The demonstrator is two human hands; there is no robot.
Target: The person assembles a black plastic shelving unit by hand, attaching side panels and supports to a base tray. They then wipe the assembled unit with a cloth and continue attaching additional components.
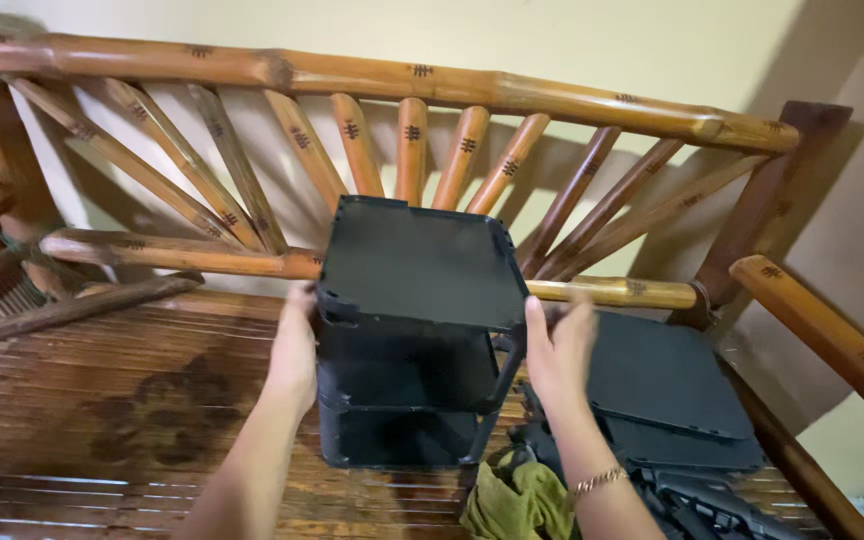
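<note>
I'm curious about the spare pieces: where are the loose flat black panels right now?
In the head view, the flat black panels lie stacked on the bamboo bench, just right of the right hand and the black shelf unit.

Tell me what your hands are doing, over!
Left hand and right hand grip the sides of the black plastic shelf unit on the bamboo bench. Spare black shelf panels lie right. Green cloth in front.
</note>
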